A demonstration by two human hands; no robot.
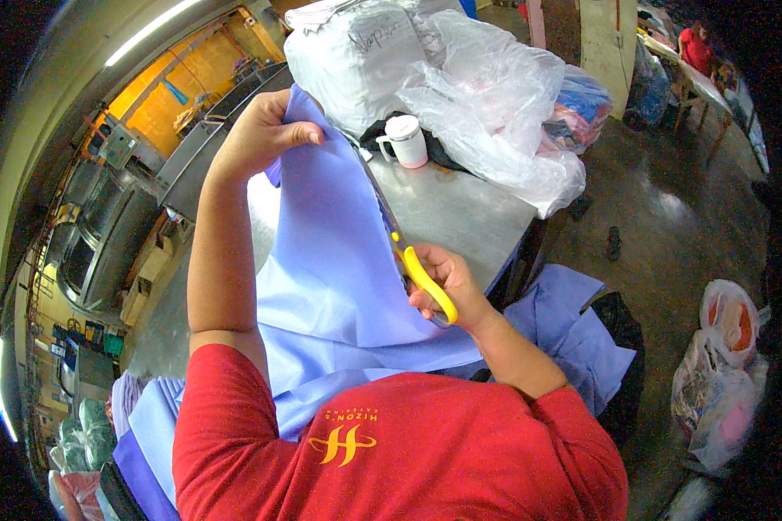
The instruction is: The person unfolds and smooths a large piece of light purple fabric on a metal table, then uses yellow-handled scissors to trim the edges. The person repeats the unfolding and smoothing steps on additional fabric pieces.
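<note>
Plainly pinching a top corner of the periwinkle cloth (330,234) with the left hand (265,135) — with the thumb laid across the near face and the other fingers tucked behind, mostly hidden. Gripping the yellow-handled scissors (425,280) with the right hand (459,282), lower and to the right, with fingers curled around the handles rather than spread. Pointing the blades up and away from the body, close along the right edge of the raised cloth. Hard to make out the gap between the blades from this angle — perhaps narrow. Hanging from the left hand in mid-view, then falling in loose folds toward the red shirt (495,451). Beyond, by the metal table (488,207): a white lidded mug (406,149) and a clear plastic bag (495,104).
</note>
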